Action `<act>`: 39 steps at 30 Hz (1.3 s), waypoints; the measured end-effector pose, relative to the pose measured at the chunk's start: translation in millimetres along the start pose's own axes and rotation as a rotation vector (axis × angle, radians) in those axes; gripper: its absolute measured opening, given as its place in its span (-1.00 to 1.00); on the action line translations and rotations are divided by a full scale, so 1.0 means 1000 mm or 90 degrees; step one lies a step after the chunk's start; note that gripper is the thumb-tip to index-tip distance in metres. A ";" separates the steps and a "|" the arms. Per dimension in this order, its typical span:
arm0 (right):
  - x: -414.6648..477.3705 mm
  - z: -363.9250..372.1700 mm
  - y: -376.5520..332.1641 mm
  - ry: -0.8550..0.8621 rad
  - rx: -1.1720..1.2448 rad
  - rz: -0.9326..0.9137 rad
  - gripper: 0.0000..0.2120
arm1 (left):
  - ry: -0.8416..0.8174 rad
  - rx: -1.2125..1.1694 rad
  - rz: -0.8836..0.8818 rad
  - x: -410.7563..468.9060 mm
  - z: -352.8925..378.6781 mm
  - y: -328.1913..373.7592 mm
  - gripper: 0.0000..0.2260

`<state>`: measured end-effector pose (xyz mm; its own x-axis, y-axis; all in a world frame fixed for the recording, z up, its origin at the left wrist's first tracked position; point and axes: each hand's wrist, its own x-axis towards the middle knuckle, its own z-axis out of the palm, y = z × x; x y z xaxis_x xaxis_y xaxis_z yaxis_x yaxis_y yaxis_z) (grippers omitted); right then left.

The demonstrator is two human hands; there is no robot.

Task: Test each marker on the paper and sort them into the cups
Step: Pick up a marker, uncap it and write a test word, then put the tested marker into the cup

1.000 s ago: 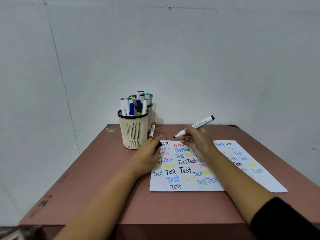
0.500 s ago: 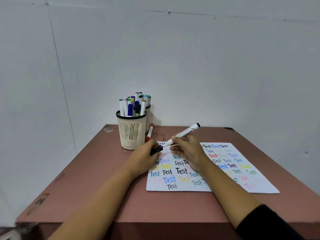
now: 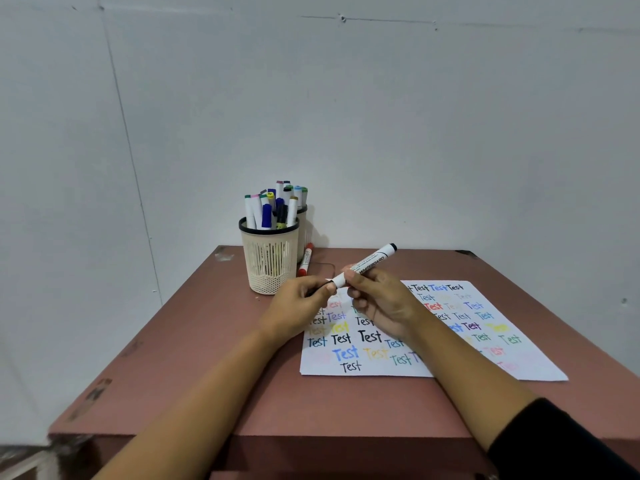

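Left of centre a cream mesh cup (image 3: 269, 261) half hides a second cup (image 3: 302, 230), a red marker (image 3: 305, 259) lying beside. Above the white scribbled paper (image 3: 320, 365) we hold the white whiteboard marker (image 3: 370, 263) slanting lower-left to upper-right: right hand (image 3: 384, 306) gripping its barrel, left hand (image 3: 298, 306) pinching its lower end.

A reddish-brown table (image 3: 207, 393) with scuffed edges stands against a white wall (image 3: 450, 133)

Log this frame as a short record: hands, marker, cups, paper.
right hand: grips whiteboard marker, tilted above the paper
left hand: pinches black cap at the marker's tip; seating unclear
front cup: holds many markers
rear cup: behind it, holds markers
red marker: lies on table beside cups
paper: covered in coloured Test words
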<state>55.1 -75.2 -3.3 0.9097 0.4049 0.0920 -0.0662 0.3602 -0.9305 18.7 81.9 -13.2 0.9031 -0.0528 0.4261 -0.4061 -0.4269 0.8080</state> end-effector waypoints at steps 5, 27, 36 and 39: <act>0.001 0.002 -0.001 0.021 -0.017 -0.006 -0.94 | 0.040 -0.112 -0.054 0.000 0.000 0.004 -0.90; 0.014 -0.030 0.023 0.180 -0.954 -0.196 -0.78 | 0.284 -0.122 0.017 0.040 -0.050 0.058 -0.74; 0.011 -0.029 0.021 0.179 -0.963 -0.199 -0.78 | 0.388 0.031 0.067 0.101 -0.113 0.099 -0.68; 0.012 -0.029 0.020 0.186 -0.958 -0.202 -0.78 | 0.366 0.113 0.055 0.105 -0.115 0.089 -0.70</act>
<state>76.1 -87.2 -31.2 0.8633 0.2437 0.4420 0.4291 -0.8154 -0.3886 61.4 142.2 150.4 0.6272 0.3810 0.6793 -0.4007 -0.5901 0.7009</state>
